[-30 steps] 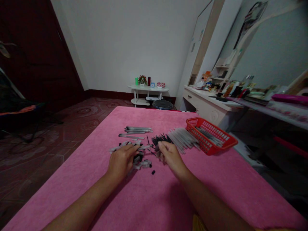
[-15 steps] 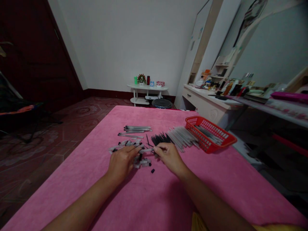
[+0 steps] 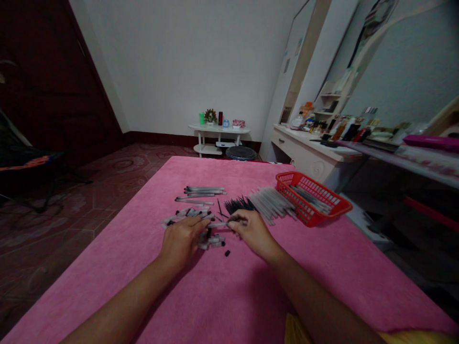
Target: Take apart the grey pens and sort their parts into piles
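My left hand (image 3: 182,235) is closed, its fingertips pinching the left end of a thin translucent pen (image 3: 217,224). The fingers of my right hand (image 3: 254,233) pinch its other end, close to the black tip; the fingers partly hide it. Clear pen caps with black ends (image 3: 214,241) lie around and under my left hand. Beyond my right hand is a bunch of black-pointed pen refills (image 3: 238,205), with a row of clear pen barrels (image 3: 270,205) beside it. Several capped pens (image 3: 204,191) lie farther off, left of centre.
A red plastic basket (image 3: 337,208) holding more pen parts sits at the right of the pink cloth-covered table (image 3: 215,296). One small black piece (image 3: 227,253) lies in front of the caps. A dressing table (image 3: 304,153) stands on the right, a white stand (image 3: 218,129) by the wall.
My right hand has shifted slightly left and its grip on the pen has changed a little. My left hand stays in place; the view has tilted slightly.
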Demonstrator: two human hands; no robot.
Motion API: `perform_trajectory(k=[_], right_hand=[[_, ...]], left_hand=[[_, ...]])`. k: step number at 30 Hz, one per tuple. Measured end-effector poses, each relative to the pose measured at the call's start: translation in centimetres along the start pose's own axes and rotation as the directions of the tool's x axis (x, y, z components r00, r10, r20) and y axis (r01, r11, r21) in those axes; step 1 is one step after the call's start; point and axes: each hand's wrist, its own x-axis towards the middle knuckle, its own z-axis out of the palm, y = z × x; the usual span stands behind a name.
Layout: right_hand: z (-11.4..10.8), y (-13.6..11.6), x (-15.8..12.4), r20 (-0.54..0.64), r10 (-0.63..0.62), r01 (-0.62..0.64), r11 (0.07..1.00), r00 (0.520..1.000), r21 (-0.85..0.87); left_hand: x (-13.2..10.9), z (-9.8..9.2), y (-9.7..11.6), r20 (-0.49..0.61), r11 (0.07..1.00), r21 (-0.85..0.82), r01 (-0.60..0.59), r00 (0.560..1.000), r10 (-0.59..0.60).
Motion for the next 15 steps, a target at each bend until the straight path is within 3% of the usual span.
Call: perform_trajectory(k=[6,12,15], right_hand=[[0.10,0.52,0.08,-0.008,0.048,-0.048,0.999,0.999,-0.019],[-0.04,0.45,0.01,-0.026,-0.037,0.034,0.993,0.999,-0.117],[-0.01,0.55,-0.01,-0.023,-0.009,0.006,0.991,1.000,-0.134]], left_hand=[[0.06,-0.06,0.00,0.000,1.000,0.023,0.007,1.000,-0.007],[0.01,0.07,-0.06,0.009,1.000,0.025,0.004,1.000,-0.005],[-0.01,0.01,-0.09,0.020,1.000,0.026,0.013,1.000,-0.014]])
